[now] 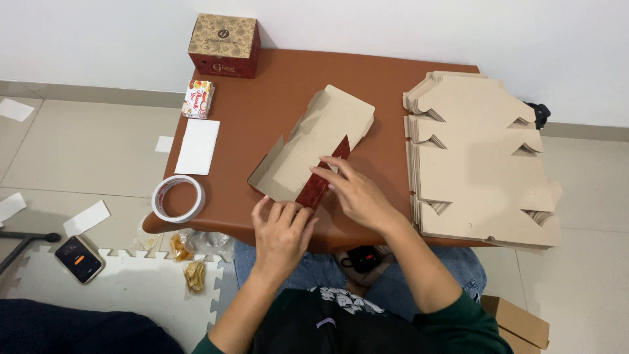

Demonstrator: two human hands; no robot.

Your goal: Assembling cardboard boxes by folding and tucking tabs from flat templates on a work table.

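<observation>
One tape roll (pixel 178 198), one finished box (pixel 224 44), one phone (pixel 79 258).

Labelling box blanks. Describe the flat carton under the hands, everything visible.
The flat carton is an unfolded die-cut cardboard blank, plain brown inside up, with one red patterned flap folded over. It lies diagonally on the brown table. The left hand presses its near end; the right hand presses the red flap flat.

Both hands, left hand (pixel 280 234) and right hand (pixel 357 193), pressing flat cardboard box blank (pixel 313 144) on brown table (pixel 262 98), left of stacked blanks (pixel 478 157).
</observation>
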